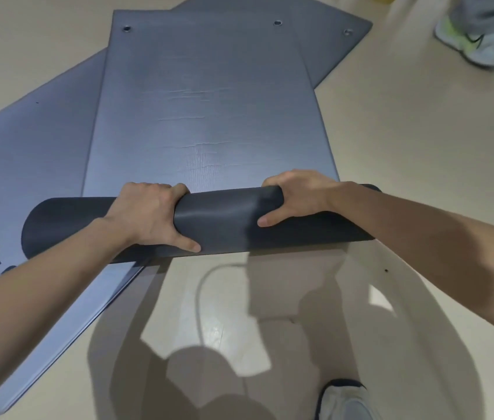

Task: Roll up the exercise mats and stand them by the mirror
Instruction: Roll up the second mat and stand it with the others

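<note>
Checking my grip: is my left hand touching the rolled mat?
Touching. Head view shows the left hand curled over the mat roll, thumb against its near side.

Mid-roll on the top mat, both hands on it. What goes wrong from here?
1. The left hand and right hand grip the dark grey foam roll near its middle. The unheld ends may loosen or cone.
2. The flat grey mat being rolled lies on a skewed lettered grey mat, and rolling may drag that one along.
3. Another person's pale shoe stands near the far mat corners, so there is a possible trip or block.
</note>
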Action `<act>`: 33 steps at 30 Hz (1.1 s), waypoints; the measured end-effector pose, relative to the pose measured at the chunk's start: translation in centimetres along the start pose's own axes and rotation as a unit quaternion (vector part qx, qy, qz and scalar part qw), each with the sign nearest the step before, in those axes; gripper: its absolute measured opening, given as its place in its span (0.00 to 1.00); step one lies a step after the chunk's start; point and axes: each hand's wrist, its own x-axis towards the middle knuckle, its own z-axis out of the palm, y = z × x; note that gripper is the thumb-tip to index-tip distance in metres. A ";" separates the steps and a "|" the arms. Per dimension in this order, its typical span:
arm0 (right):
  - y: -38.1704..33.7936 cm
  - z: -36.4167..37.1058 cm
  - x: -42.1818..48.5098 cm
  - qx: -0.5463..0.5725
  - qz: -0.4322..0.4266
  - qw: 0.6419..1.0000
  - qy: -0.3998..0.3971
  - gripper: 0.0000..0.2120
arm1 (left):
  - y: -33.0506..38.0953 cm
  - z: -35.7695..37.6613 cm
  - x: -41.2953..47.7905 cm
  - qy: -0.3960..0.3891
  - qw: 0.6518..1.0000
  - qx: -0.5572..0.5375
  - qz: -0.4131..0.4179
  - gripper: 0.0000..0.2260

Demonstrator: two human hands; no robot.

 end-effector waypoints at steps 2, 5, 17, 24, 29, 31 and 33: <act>0.0 0.7 -0.7 0.098 0.003 0.992 -0.074 0.23 | 0.1 -0.5 -0.8 -0.066 0.997 -0.035 0.010 0.43; 0.0 3.0 -2.1 0.178 0.015 0.965 -0.190 0.23 | 1.0 -0.4 -3.0 -0.193 0.974 -0.118 0.031 0.41; -0.8 6.7 -4.8 0.186 -0.011 0.956 -0.225 0.29 | 7.7 6.3 -13.7 0.081 0.993 -0.060 0.059 0.55; -1.5 6.0 -6.1 0.054 0.005 0.995 -0.080 0.28 | 6.0 5.4 -10.6 0.051 0.994 -0.051 0.082 0.56; -4.0 9.3 -8.9 -0.105 -0.082 0.981 0.141 0.33 | 4.1 3.1 -6.7 -0.056 0.989 -0.105 0.087 0.55; -4.5 11.5 -10.0 -0.157 -0.097 0.965 0.188 0.39 | 3.4 2.6 -5.4 -0.096 0.981 -0.142 0.088 0.52; -4.6 13.0 -10.4 -0.203 -0.076 0.961 0.169 0.47 | 3.0 2.1 -4.5 -0.131 0.972 -0.173 0.088 0.50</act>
